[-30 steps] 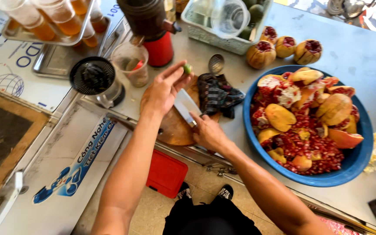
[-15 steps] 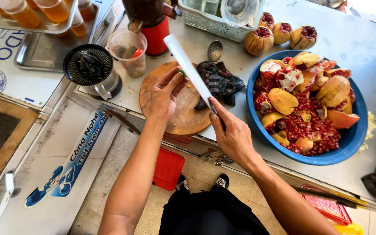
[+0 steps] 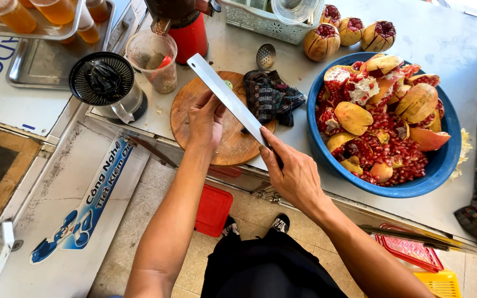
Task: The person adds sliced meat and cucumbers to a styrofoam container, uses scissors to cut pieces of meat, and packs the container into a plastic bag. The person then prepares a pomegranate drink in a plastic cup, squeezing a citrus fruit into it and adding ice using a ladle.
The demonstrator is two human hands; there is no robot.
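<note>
Two hands at work: right hand [image 3: 293, 174] now gripping long steel knife [image 3: 228, 99] raised since earlier, left hand [image 3: 205, 118] pressing flat, fingers spread, on round wooden board [image 3: 186, 110].

We see a long knife blade [image 3: 228, 98] of smooth, bright metal over a round cutting board [image 3: 194, 105] of matt, worn wood. Beside it lies a dark, checked cloth [image 3: 271, 96]. The blue bowl [image 3: 443, 160] on the right looks like glossy plastic. The counter [image 3: 448, 38] is dull, scuffed sheet metal.
</note>
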